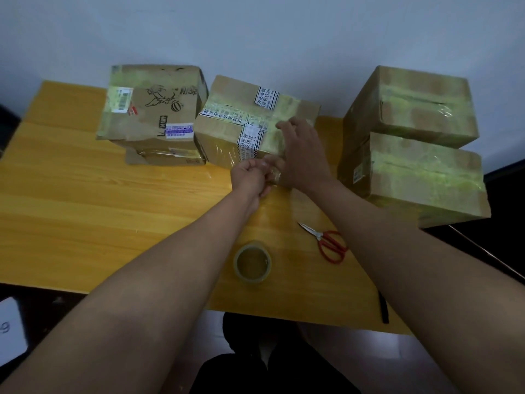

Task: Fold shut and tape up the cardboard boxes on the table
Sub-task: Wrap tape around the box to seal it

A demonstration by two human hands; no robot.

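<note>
A closed cardboard box (227,109) with clear tape and striped white labels stands at the middle of the table's far side. My right hand (301,155) lies with spread fingers on its near top edge and front face. My left hand (250,177) is just below the box's front face, its fingers pinching a strip of clear tape that reaches my right thumb. A roll of clear tape (252,263) lies flat on the table, nearer to me. Red-handled scissors (326,243) lie to the right of the roll.
Two taped boxes are stacked at the right, the upper one (412,103) on the lower (420,177). A printed box (150,103) sits on a flatter one (164,157) at the left. The yellow wooden table (85,200) ends near my legs. A black strip (383,308) lies at its front right edge.
</note>
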